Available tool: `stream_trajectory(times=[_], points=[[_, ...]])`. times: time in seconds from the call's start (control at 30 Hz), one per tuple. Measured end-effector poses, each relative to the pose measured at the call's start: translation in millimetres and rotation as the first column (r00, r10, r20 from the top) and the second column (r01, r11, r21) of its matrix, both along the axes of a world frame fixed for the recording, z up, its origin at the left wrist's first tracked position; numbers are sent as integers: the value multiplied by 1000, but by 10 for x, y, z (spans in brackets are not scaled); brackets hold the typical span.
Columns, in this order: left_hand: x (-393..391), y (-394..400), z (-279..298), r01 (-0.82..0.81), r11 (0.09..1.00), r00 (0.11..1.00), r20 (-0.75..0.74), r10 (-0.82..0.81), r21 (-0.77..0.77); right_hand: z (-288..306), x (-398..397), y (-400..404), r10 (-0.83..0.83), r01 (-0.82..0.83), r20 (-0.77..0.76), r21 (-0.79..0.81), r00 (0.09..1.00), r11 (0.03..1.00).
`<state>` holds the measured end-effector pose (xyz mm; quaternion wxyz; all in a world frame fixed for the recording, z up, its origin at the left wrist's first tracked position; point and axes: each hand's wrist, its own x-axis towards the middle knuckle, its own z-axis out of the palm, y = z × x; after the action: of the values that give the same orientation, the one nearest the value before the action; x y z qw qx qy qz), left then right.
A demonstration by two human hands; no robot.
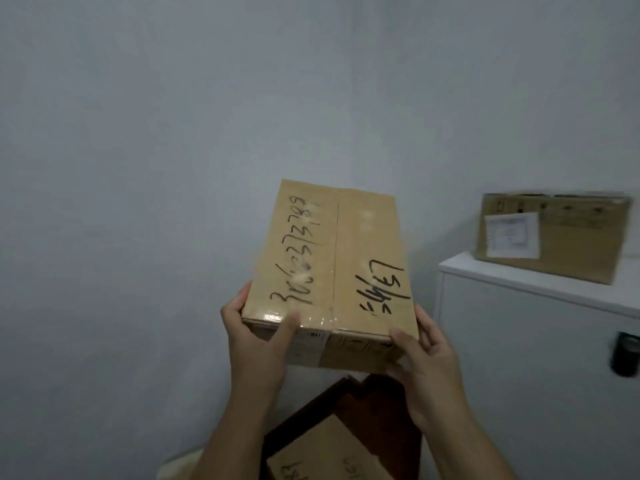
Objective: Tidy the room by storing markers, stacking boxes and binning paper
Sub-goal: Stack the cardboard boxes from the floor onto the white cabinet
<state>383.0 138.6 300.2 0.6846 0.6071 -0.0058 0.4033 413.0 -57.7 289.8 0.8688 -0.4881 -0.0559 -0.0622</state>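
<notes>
A taped cardboard box (329, 258) with black handwriting on its top is held up in mid-air in front of a pale wall. My left hand (258, 336) grips its near left corner, thumb on the top face. My right hand (420, 355) holds the near right corner from the side and below. Directly beneath, a second cardboard box (318, 452) with similar writing rests on a dark brown surface (384, 410). A third, larger cardboard box (554, 233) with a white label sits at the right on a white cabinet (519, 327).
The white cabinet carries a dark round knob (625, 353) at its right edge. A pale grey wall fills the left and the background. A bit of light floor shows at the bottom left.
</notes>
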Motion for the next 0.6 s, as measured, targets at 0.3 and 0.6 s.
stream_trajectory(times=[0.3,0.6], points=[[136,-1679,940,375,919,882,256,-395,122,782,-614,-1581,-463,474,272,29,843,880],[18,-3316,1136,518,704,760,116,-639,485,975,-1294,-3071,-766,796,270,-3,584,606]])
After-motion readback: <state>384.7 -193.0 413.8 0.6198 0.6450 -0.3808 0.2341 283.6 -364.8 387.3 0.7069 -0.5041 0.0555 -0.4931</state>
